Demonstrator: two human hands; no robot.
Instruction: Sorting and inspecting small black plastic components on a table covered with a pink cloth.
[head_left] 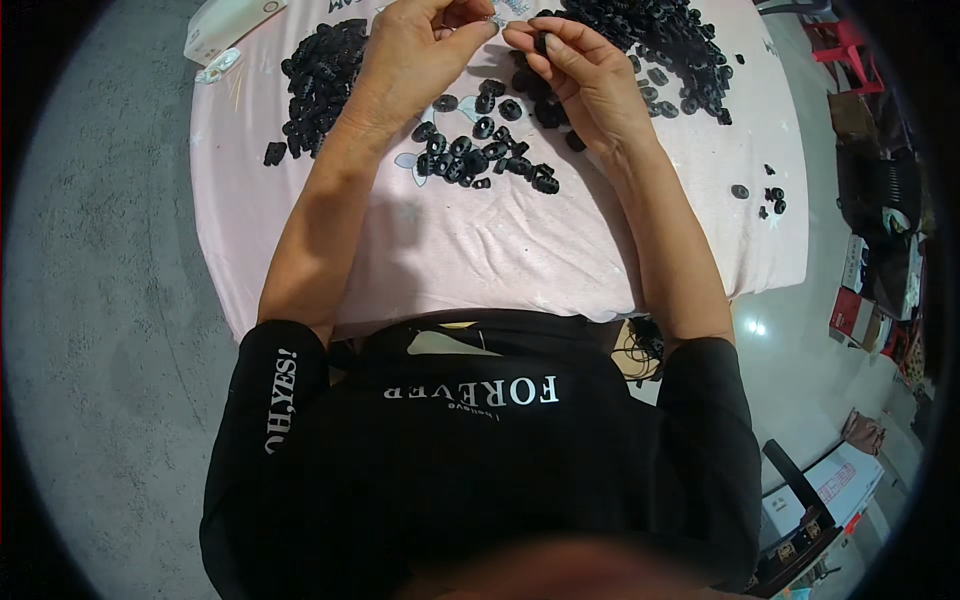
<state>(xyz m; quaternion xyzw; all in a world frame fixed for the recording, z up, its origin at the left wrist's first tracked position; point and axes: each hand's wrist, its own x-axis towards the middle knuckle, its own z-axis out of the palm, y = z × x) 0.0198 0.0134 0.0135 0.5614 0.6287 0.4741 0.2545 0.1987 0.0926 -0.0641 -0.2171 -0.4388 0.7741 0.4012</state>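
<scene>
My left hand (418, 55) is at the far side of the cloth-covered table, thumb and forefinger pinched together. Whatever sits between those fingertips is too small to make out. Just to its right, my right hand (598, 85) is closed on a small black part (541, 43), held between thumb and fingers. The fingertips of both hands nearly meet. Below them, several loose black ring-shaped parts (484, 128) lie scattered on the pink cloth (480, 250). Beside my left wrist is a heap of similar black parts (322, 80).
A larger heap of black parts (665, 40) spreads beyond my right hand. A few stray pieces (777, 195) lie near the right edge. A white box (228, 25) stands at the far left corner. Boxes and a red stool (848, 55) are on the floor at right.
</scene>
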